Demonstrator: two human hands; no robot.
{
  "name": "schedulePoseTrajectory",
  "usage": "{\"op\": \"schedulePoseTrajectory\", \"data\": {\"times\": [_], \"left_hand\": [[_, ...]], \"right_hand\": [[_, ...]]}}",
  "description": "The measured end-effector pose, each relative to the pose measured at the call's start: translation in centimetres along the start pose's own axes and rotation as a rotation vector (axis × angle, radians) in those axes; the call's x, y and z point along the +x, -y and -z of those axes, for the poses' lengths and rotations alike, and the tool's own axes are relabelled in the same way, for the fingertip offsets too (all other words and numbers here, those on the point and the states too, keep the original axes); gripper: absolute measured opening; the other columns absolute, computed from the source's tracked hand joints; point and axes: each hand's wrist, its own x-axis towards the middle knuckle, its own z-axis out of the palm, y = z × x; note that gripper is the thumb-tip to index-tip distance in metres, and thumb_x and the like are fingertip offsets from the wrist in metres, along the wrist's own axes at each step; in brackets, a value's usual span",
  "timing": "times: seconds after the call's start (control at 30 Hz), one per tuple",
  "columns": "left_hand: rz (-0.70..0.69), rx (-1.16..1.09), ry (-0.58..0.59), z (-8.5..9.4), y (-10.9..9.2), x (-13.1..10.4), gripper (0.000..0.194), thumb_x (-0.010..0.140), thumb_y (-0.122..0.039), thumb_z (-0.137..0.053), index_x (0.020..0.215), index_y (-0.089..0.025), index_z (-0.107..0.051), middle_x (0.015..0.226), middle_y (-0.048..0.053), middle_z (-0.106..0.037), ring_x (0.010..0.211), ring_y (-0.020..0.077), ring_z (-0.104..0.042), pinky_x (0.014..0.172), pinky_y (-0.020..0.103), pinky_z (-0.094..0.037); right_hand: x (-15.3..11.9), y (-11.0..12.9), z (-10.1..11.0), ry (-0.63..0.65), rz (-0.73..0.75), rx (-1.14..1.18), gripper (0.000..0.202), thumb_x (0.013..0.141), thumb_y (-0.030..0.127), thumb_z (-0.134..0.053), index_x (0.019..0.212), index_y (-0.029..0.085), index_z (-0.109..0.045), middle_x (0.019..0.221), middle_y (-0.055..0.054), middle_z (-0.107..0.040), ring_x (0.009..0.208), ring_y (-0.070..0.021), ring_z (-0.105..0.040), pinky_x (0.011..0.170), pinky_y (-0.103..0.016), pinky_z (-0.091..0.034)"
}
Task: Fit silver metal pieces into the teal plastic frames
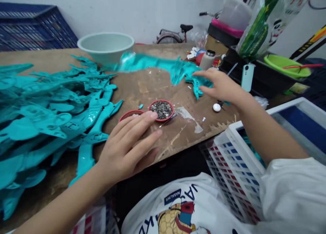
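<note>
My left hand (pixel 127 147) is over the front of the table with its fingers stretched out, holding nothing. Its fingertips are close to two small round red baskets; one red basket (pixel 172 114) contains many tiny metal pieces (pixel 161 109), while the other basket (pixel 127 115) is partly hidden behind the hand. My right hand (pixel 216 84) has its fingers spread beside a long turquoise plastic piece (pixel 152 63). Motion blurs that piece, and I cannot make out whether the fingers touch it. On the left lies a large heap of turquoise plastic pieces (pixel 56 115).
A pale basin (pixel 105 45) and a blue crate (pixel 33 27) stand at the back. To the right are a bottle (pixel 206 60), a phone (pixel 248 77), a green bowl (pixel 285 67) and a white round object (pixel 216 107). A white crate (pixel 229 152) adjoins the table's front edge.
</note>
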Motion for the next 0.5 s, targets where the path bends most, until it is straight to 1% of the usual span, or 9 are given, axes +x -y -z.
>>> {"op": "schedulePoseTrajectory", "data": {"times": [0.03,0.07,0.1,0.13,0.17,0.23,0.3,0.4,0.5], "left_hand": [[-0.044,0.001,-0.026,0.4,0.4,0.1,0.057,0.105,-0.018,-0.079,0.159,-0.024,-0.065,0.175,0.021,-0.064,0.163,0.0373,-0.066,0.131,0.056,-0.061],[-0.071,0.008,-0.034,0.4,1.0,0.1,0.048,0.104,-0.016,-0.079,0.151,-0.021,-0.069,0.166,0.02,-0.072,0.154,0.036,-0.072,0.126,0.053,-0.063],[-0.082,0.021,-0.025,0.1,1.7,0.0,0.039,0.105,-0.014,-0.078,0.143,-0.02,-0.071,0.156,0.019,-0.079,0.145,0.0343,-0.078,0.121,0.05,-0.065],[-0.08,0.034,0.0,-0.5,2.4,-0.2,0.031,0.107,-0.014,-0.075,0.138,-0.02,-0.072,0.147,0.017,-0.083,0.135,0.0322,-0.082,0.114,0.048,-0.067],[-0.077,0.045,0.044,-1.2,3.1,-0.5,0.025,0.11,-0.014,-0.071,0.133,-0.02,-0.073,0.14,0.015,-0.086,0.125,0.0299,-0.085,0.107,0.045,-0.068],[-0.094,0.053,0.134,-2.7,4.4,-1.4,0.018,0.114,-0.015,-0.063,0.127,-0.019,-0.075,0.131,0.012,-0.088,0.113,0.0268,-0.087,0.097,0.041,-0.068],[-0.112,0.061,0.238,-3.9,5.5,-2.5,0.023,0.116,-0.016,-0.058,0.125,-0.019,-0.079,0.131,0.011,-0.089,0.112,0.0262,-0.087,0.092,0.04,-0.067],[-0.109,0.044,0.342,-4.8,6.6,-4.0,0.026,0.115,-0.018,-0.06,0.126,-0.02,-0.083,0.135,0.011,-0.088,0.111,0.0272,-0.087,0.091,0.041,-0.067],[-0.076,-0.009,0.397,-5.1,7.0,-4.7,0.026,0.115,-0.018,-0.062,0.128,-0.022,-0.084,0.134,0.01,-0.089,0.11,0.0259,-0.087,0.093,0.04,-0.067]], "right_hand": [[1.1,-2.8,-0.4,-0.085,-0.117,0.0,0.074,0.105,0.035,-0.075,0.177,0.027,-0.058,0.143,-0.017,-0.073,0.128,-0.0434,-0.073,0.116,-0.061,-0.061],[2.4,-5.3,-1.2,-0.112,-0.226,0.017,0.088,0.099,0.036,-0.083,0.18,0.024,-0.053,0.144,-0.019,-0.073,0.127,-0.0451,-0.073,0.115,-0.062,-0.062],[3.6,-7.3,-2.4,-0.103,-0.342,0.049,0.099,0.092,0.035,-0.088,0.183,0.021,-0.049,0.143,-0.02,-0.074,0.123,-0.046,-0.075,0.112,-0.062,-0.065],[4.8,-8.9,-3.8,-0.081,-0.452,0.087,0.103,0.09,0.034,-0.088,0.184,0.019,-0.047,0.142,-0.021,-0.075,0.121,-0.0464,-0.076,0.109,-0.062,-0.066],[5.9,-9.9,-5.2,-0.051,-0.539,0.118,0.102,0.09,0.033,-0.087,0.183,0.016,-0.047,0.144,-0.022,-0.075,0.122,-0.0469,-0.076,0.11,-0.062,-0.067],[7.6,-10.7,-8.0,0.017,-0.67,0.13,0.095,0.095,0.032,-0.081,0.182,0.013,-0.048,0.153,-0.024,-0.073,0.134,-0.0468,-0.074,0.117,-0.058,-0.064],[8.8,-10.7,-10.2,0.081,-0.752,0.095,0.09,0.099,0.031,-0.076,0.182,0.011,-0.048,0.161,-0.027,-0.068,0.145,-0.0463,-0.069,0.124,-0.055,-0.06],[9.6,-10.7,-12.3,0.148,-0.819,0.042,0.088,0.101,0.032,-0.077,0.182,0.01,-0.048,0.164,-0.032,-0.063,0.149,-0.0477,-0.066,0.13,-0.056,-0.053],[10.1,-11.7,-13.7,0.194,-0.844,0.007,0.084,0.102,0.034,-0.079,0.179,0.012,-0.052,0.167,-0.032,-0.059,0.153,-0.0475,-0.062,0.134,-0.055,-0.048]]}}
